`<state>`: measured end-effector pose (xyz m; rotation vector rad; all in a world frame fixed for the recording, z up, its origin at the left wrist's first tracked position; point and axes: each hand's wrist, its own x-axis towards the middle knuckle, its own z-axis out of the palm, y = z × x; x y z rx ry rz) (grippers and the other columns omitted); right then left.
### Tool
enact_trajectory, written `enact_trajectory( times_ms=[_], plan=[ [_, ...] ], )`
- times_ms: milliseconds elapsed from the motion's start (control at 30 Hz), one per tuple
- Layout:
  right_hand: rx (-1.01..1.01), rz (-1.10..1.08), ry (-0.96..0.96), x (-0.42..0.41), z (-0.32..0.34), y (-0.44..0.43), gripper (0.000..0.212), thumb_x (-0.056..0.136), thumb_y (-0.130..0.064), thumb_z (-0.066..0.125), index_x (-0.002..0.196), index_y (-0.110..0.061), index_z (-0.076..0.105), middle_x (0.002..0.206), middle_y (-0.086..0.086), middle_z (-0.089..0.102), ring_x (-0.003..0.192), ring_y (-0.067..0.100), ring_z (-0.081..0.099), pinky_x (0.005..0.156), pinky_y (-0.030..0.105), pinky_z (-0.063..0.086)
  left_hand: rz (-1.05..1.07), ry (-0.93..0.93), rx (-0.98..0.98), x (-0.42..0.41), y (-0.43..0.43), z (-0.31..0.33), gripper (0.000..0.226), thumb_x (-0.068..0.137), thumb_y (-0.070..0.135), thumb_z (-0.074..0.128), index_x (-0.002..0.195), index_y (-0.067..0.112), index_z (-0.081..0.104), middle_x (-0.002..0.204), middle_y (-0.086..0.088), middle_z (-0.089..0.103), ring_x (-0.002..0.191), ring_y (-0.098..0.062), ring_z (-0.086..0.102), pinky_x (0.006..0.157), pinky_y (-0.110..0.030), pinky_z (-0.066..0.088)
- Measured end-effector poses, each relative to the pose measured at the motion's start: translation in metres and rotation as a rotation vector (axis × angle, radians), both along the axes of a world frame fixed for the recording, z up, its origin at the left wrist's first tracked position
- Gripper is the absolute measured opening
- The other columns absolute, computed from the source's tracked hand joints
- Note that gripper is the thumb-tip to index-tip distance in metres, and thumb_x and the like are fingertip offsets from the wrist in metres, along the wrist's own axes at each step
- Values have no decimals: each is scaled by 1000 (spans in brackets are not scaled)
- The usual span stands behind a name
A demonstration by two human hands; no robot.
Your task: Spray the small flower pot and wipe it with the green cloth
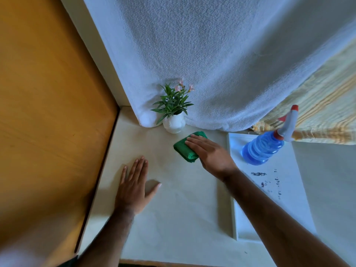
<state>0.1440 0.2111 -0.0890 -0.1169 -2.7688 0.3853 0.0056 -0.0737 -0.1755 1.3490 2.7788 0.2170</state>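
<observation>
A small white flower pot [174,124] with green leaves and pink blossoms stands upright at the back of the white table. Just in front of it and a little to the right lies a folded green cloth [185,150]. My right hand [209,154] rests flat on top of the cloth, fingers together and stretched toward the pot, covering its right part. My left hand [134,186] lies flat on the table surface to the left, fingers apart, holding nothing. A blue spray bottle [264,149] with a white and red trigger head stands to the right on a white tray.
The white tray [285,191] with dark specks sits on the table's right side. A white towel [202,64] hangs behind the pot. A striped yellow cloth [325,112] lies at the back right. An orange wooden panel [48,112] borders the table on the left.
</observation>
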Motion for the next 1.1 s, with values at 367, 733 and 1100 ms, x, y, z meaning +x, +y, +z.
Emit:
enact_trajectory(
  times_ms=[367,733,1100],
  plan=[
    [112,-397,-40,198,2,8,48,85,6,58,132,0,67,138,12,64,129,28,60,106,45,50,-33,94,109,5,1,0,89,93,66,44,156,3,38,165,-16,38,149,-32,41,122,-60,29],
    [85,-427,-341,240,-43,2,81,94,-35,71,156,0,33,165,17,25,154,29,23,124,45,24,-43,116,106,6,1,-3,90,94,66,42,157,3,36,165,-17,37,149,-34,41,123,-59,26],
    [70,-425,-432,227,-13,-10,100,98,-76,29,158,4,25,167,19,15,156,30,15,123,49,26,-71,-39,-18,6,5,4,102,96,79,18,155,-1,38,162,-21,40,146,-37,44,117,-64,33]
  ],
)
